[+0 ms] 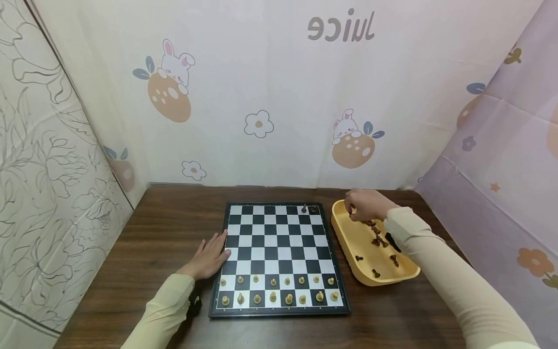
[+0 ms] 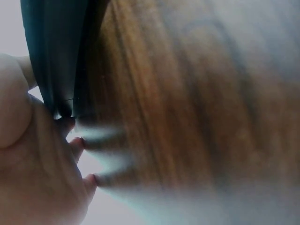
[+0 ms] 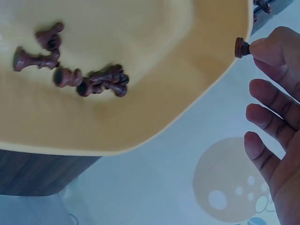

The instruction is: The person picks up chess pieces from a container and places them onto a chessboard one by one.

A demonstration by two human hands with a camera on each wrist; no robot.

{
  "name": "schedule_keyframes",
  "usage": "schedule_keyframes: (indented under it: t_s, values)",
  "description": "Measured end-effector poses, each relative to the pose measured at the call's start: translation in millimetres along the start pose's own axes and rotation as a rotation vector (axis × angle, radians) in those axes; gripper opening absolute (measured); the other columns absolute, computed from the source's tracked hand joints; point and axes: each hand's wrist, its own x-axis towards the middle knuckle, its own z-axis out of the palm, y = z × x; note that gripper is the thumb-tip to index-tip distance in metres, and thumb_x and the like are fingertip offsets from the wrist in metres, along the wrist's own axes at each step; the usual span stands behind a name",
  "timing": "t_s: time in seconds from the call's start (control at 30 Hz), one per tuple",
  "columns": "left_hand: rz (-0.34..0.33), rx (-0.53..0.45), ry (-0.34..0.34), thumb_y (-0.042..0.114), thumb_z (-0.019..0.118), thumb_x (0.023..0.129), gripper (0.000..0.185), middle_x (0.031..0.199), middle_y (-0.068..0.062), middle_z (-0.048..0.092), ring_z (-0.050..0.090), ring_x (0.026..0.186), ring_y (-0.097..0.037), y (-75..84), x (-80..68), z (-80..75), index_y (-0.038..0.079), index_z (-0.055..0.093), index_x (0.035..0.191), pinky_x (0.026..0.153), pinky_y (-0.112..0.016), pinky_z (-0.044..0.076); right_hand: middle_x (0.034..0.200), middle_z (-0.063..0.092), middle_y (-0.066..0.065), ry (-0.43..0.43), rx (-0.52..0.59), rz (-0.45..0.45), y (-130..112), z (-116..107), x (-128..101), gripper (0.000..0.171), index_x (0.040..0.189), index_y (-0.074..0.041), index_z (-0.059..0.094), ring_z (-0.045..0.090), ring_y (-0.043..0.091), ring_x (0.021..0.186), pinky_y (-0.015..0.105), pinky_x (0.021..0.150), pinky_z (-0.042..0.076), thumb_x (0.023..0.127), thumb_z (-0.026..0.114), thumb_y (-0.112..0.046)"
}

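Observation:
My right hand [image 1: 368, 204] is over the far end of a yellow tray [image 1: 355, 231]. Thumb and finger pinch a dark brown chess piece [image 3: 241, 48] by its upper part, its base showing; which piece it is I cannot tell. The other fingers [image 3: 265, 117] of that hand extend loosely. With fingers spread, my left hand [image 1: 208, 256] rests against the left edge of a black-and-white chessboard [image 1: 271, 254]. In the left wrist view the board's dark side [image 2: 58, 47] stands beside the left palm [image 2: 37, 159].
Two dark pieces, one a chess piece [image 1: 304, 208] beside another [image 1: 314, 209], stand at the board's far right corner. Light pieces [image 1: 272, 296] fill the two near rows. Several dark pieces [image 3: 68, 77] lie in the tray. A patterned curtain [image 1: 261, 87] hangs behind the wooden table [image 1: 174, 218].

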Motion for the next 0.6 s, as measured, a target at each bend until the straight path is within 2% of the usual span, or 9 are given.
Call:
schedule_keyframes:
  t_s: [0.13,0.37,0.6]
  values:
    - [0.001,-0.005,-0.001,0.033,0.036,0.103,0.064,0.155,-0.019,0.018,0.010,0.143,-0.037,-2.1,1.1,1.4,0.000,0.011,0.152,0.112,-0.057,0.001,0.073,0.055,-0.002,-0.002,-0.015,0.013,-7.1,-1.8,10.7,0.013,0.068,-0.017,0.065,0.045,0.013,0.064,0.029,0.056,0.042,0.069,0.076,-0.010]
    - [0.025,-0.024,0.009,0.036,0.034,0.102,0.065,0.155,-0.021,0.018,0.010,0.143,-0.037,-6.3,1.4,2.9,0.000,0.012,0.152,0.111,-0.058,0.000,0.073,0.055,-0.003,-0.008,-0.039,-0.023,-18.0,-3.8,30.4,0.009,0.069,-0.015,0.068,0.046,0.014,0.066,0.030,0.057,0.044,0.069,0.076,-0.010]
    - [0.037,-0.025,0.024,0.036,0.035,0.102,0.065,0.154,-0.023,0.021,0.012,0.142,-0.040,-2.7,-0.2,1.6,-0.002,0.015,0.151,0.111,-0.059,0.002,0.073,0.055,-0.004,-0.041,-0.020,-0.029,-29.8,-1.8,51.2,0.009,0.069,-0.016,0.068,0.048,0.013,0.066,0.028,0.057,0.044,0.071,0.076,-0.010]
